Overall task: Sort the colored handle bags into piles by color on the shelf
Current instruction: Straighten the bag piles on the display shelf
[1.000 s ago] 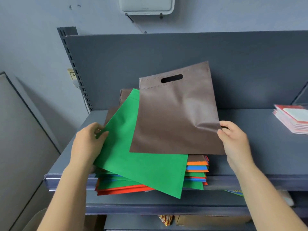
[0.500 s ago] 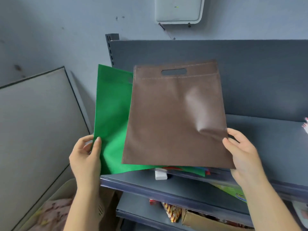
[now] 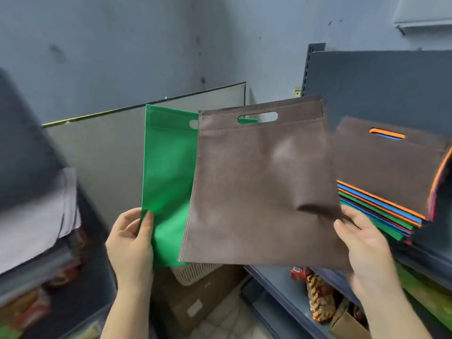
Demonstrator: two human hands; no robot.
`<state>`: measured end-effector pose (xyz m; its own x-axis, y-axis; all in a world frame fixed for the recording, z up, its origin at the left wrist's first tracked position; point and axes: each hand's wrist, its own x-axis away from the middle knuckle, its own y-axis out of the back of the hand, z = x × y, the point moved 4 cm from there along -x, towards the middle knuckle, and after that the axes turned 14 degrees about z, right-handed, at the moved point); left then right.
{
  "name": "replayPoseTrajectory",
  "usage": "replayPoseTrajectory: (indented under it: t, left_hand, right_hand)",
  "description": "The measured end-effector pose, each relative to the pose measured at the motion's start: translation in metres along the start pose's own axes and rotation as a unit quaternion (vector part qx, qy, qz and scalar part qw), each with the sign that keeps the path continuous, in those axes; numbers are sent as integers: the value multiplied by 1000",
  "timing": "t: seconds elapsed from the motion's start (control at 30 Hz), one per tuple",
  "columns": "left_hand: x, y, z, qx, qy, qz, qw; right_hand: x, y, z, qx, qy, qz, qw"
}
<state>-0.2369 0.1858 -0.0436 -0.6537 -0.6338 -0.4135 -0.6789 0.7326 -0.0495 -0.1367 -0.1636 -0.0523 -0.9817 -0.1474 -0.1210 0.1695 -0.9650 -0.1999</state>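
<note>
Two bare forearms, entering from the near edge, each ending in a bare hand: left hand [image 3: 130, 238], right hand [image 3: 362, 250]. No sleeves, gloves, rings, watch or bracelets in view on either side. Fingernails short and unpainted, seen on the left thumb and on the right thumb. Upper arms and the remainder of the body outside the view.

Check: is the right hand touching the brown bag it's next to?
Touching. The head view shows the right hand pinching the brown bag at its lower right corner, fabric puckered there.
</note>
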Motion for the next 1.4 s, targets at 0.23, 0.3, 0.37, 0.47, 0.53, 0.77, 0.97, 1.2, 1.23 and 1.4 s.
replayPoseTrajectory:
  t: [0.23, 0.3, 0.37, 0.47, 0.53, 0.77, 0.97, 1.2, 1.23, 1.4]
  left_hand:
    - [39, 132, -30, -15, -30, -139, 990]
    - [52, 164, -38, -31, -36, -173, 984]
    - [65, 196, -45, -49, -37, -209, 976]
    - [83, 239, -56, -70, -40, -262, 962]
    - [92, 263, -64, -82, -45, -284, 954]
    - [116, 344, -87, -113, -38, -341, 933]
    - [116, 423, -104, -115, -26, -360, 925]
    - [88, 513, -110, -104, -29, -348, 931]
    - [82, 525, -110, -108, -28, -342, 933]
    - [43, 576, -105, -156, -16, -314, 937]
  right_hand:
    - [0, -110, -27, -16, -30, 142, 989]
    - [4, -141, -33, -34, -38, 184, 982]
    - [11, -172, -37, -47, -51, 227, 971]
    - [24, -215, -42, -72, -57, 276, 957]
    - [33, -240, -46, -81, -59, 296, 950]
    - [77, -327, -50, -134, -87, 354, 921]
    - [119, -409, -48, -167, -100, 388, 901]
    - [156, -493, -42, -177, -62, 406, 895]
    - [159, -503, -41, -180, -58, 405, 894]
    - [170, -545, -42, -217, -78, 391, 891]
